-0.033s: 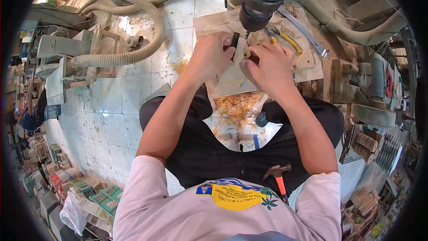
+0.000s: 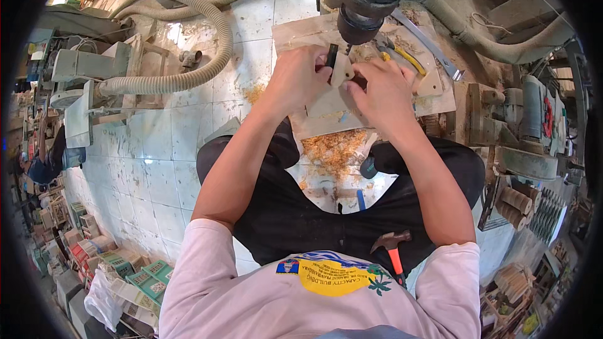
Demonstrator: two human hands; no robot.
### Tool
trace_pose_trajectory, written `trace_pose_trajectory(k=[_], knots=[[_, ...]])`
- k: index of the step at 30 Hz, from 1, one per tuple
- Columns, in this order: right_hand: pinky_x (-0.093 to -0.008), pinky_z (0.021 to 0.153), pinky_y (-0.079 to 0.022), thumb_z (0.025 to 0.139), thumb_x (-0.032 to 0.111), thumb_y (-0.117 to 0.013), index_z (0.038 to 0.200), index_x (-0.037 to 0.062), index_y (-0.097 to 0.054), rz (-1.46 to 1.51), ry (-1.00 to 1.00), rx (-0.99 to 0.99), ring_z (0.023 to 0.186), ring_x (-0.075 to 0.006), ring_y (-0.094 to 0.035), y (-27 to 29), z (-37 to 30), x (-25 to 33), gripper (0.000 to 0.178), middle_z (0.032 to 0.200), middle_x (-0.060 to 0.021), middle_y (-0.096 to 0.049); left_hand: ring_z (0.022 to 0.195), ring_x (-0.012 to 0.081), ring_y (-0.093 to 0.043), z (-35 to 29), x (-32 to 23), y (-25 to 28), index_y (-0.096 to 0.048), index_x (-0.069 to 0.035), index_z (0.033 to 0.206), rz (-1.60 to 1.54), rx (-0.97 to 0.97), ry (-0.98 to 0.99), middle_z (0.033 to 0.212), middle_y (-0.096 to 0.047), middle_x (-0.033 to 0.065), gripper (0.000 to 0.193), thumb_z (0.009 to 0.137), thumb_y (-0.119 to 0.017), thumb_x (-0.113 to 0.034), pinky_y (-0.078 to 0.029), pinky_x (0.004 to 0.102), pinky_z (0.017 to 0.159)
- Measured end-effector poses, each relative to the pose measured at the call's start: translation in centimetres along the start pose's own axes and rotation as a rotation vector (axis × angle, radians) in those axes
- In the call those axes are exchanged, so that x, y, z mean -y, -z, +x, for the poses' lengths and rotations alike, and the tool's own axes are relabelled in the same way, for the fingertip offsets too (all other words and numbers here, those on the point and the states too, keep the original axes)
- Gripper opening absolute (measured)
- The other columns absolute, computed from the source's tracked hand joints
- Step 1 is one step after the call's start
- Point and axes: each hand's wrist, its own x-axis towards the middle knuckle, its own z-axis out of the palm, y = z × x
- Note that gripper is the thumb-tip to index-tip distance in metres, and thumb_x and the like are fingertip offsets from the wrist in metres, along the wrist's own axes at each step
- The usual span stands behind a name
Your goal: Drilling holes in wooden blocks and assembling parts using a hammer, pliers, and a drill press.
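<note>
A small pale wooden piece (image 2: pixel 340 70) with a dark hole is held between my two hands, beneath a drill chuck (image 2: pixel 358 26). My left hand (image 2: pixel 298 76) is closed at the piece's left side, where a short black bar (image 2: pixel 331 56) stands up against the fingers. On the right edge, the fingers of my right hand (image 2: pixel 384 93) pinch the same piece. The drill bit (image 2: pixel 348 49) shows just behind it. Fingertips partly hide the wood. Below lies a flat pale board (image 2: pixel 323 125). Another drilled wooden piece (image 2: pixel 430 85) rests right of my right hand.
Yellow-handled pliers (image 2: pixel 408 58) and a long metal strip (image 2: pixel 433 49) lie beyond my right hand. Shavings (image 2: pixel 336 152) cover the floor between my legs. A hammer (image 2: pixel 393 251) rests by my right thigh. A ribbed hose (image 2: pixel 217 34) curves at left; another person (image 2: pixel 45 162) is farther left.
The wooden piece has shifted and turned very slightly, and its hole shows a little more clearly. My right fingers have moved slightly; both hands stay on the piece.
</note>
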Motion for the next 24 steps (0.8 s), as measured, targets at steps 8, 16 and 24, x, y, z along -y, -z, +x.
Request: trace_pose_trajectory(k=[8,16,24], knots=[[-0.0467,0.101,-0.034,0.088,0.037,-0.074,0.116,0.0085,-0.076,-0.031,-0.013,0.016,0.116,-0.0299,-0.060,0.3,0.6,-0.4,0.041,0.111,-0.0101,-0.071,0.078,0.0265,-0.072,1.1,1.0,0.1,-0.053,-0.008,0.148,-0.020,0.055,-0.052,0.087,-0.075,0.0147,0.068,0.082,-0.073,-0.008,-0.055,0.0385,0.074],[-0.0456,0.101,-0.035,0.086,0.043,-0.075,0.117,0.0082,-0.076,-0.084,-0.057,0.029,0.116,-0.0288,-0.061,-0.1,0.7,-0.2,0.046,0.112,-0.0100,-0.071,0.077,0.0279,-0.068,2.1,0.8,0.9,-0.049,-0.004,0.149,0.115,0.239,-0.165,0.083,-0.070,0.0125,0.074,0.080,-0.076,-0.009,-0.054,0.0401,0.073],[-0.0453,0.101,-0.036,0.089,0.037,-0.075,0.118,0.0087,-0.076,-0.093,0.002,-0.051,0.115,-0.0269,-0.062,-1.0,1.3,-0.8,0.041,0.114,-0.0079,-0.072,0.079,0.0295,-0.068,1.9,0.1,0.9,-0.054,-0.002,0.142,0.159,0.219,-0.115,0.084,-0.069,0.0130,0.073,0.080,-0.083,-0.028,-0.053,0.0405,0.074]])
